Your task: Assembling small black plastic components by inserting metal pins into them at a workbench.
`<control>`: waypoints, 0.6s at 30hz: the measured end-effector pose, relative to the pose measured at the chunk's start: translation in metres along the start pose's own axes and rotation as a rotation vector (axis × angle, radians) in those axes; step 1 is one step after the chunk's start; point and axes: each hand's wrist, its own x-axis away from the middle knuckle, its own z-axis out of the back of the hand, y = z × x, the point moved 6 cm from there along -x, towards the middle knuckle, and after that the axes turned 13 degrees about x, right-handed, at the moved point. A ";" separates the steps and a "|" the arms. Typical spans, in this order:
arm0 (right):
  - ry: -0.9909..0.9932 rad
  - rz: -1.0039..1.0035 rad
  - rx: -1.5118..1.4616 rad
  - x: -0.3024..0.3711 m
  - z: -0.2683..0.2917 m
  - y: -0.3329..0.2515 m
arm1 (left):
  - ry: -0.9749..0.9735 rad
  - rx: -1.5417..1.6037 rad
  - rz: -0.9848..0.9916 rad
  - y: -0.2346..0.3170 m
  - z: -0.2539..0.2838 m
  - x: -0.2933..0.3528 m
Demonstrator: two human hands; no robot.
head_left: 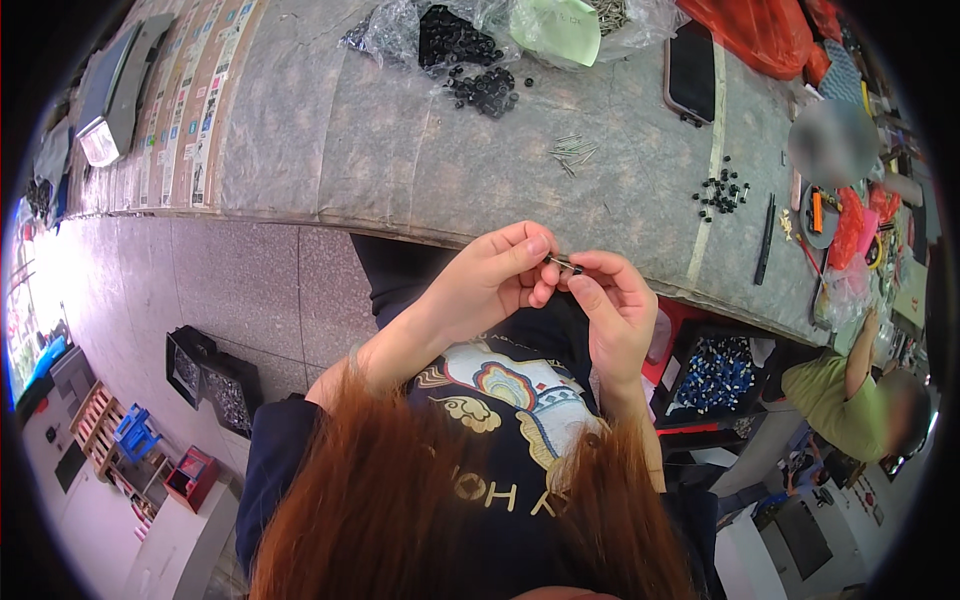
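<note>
Both hands, left [495, 275] and right [610, 300], pinch a thin pin [563, 263] between fingertips in a narrow grip, steadying it, loose pins [572, 153] on the tabletop [400, 150] beyond.

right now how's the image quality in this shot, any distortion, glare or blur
Head view: strong fisheye, so the table edge bows and the corners go black; lighting is even and soft, with bright glare at a window on the far left; the left hand and right hand holding a small pin are fairly sharp; the rim is softer.
</note>
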 end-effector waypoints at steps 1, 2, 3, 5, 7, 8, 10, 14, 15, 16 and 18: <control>0.000 -0.001 0.005 0.000 0.001 0.000 | 0.003 0.003 0.001 0.000 -0.002 0.001; 0.009 -0.028 -0.045 -0.001 0.002 0.003 | 0.005 0.006 0.002 0.001 -0.004 0.001; 0.019 -0.054 -0.095 -0.001 0.004 0.007 | 0.002 0.010 0.003 0.001 -0.007 0.002; -0.003 -0.107 -0.187 -0.004 0.005 0.015 | 0.048 -0.161 -0.082 0.006 -0.009 0.005; -0.022 -0.160 -0.280 -0.005 0.004 0.019 | 0.072 -0.188 -0.089 0.008 -0.012 0.007; -0.025 -0.170 -0.316 -0.005 0.004 0.018 | 0.098 -0.217 -0.094 0.009 -0.012 0.008; -0.029 -0.181 -0.351 -0.004 0.004 0.018 | 0.103 -0.220 -0.095 0.009 -0.014 0.009; 0.030 -0.090 -0.157 -0.001 0.004 0.010 | 0.126 -0.213 -0.104 0.009 -0.010 0.009; 0.062 -0.060 -0.062 0.000 0.006 0.006 | 0.126 -0.211 -0.102 0.008 -0.010 0.008; 0.065 -0.062 -0.063 0.001 0.004 0.005 | 0.119 -0.188 -0.089 0.008 -0.010 0.007; 0.160 0.031 0.212 0.002 0.009 -0.004 | 0.114 -0.163 -0.072 0.007 -0.008 0.005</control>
